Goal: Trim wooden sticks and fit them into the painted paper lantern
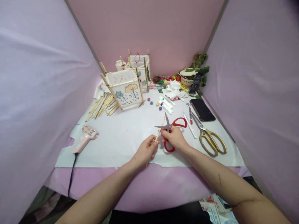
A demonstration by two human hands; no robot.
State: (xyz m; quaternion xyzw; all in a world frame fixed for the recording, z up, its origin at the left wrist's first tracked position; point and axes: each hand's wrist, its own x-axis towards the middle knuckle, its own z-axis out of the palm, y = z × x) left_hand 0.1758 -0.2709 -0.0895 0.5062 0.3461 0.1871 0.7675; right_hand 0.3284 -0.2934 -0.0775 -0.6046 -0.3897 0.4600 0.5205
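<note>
nothing can be read; the dark marks on the pale bowl (186,81) are too small.

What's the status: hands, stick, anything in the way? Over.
Left hand gripping stick. Right hand holding red-handled scissors, blades spread at the stick. Gold-handled scissors lying off to the right, not in the way.

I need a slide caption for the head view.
Left hand holding a thin, pale wooden stick, right hand holding open, red-handled metal scissors, over a white sheet.
</note>
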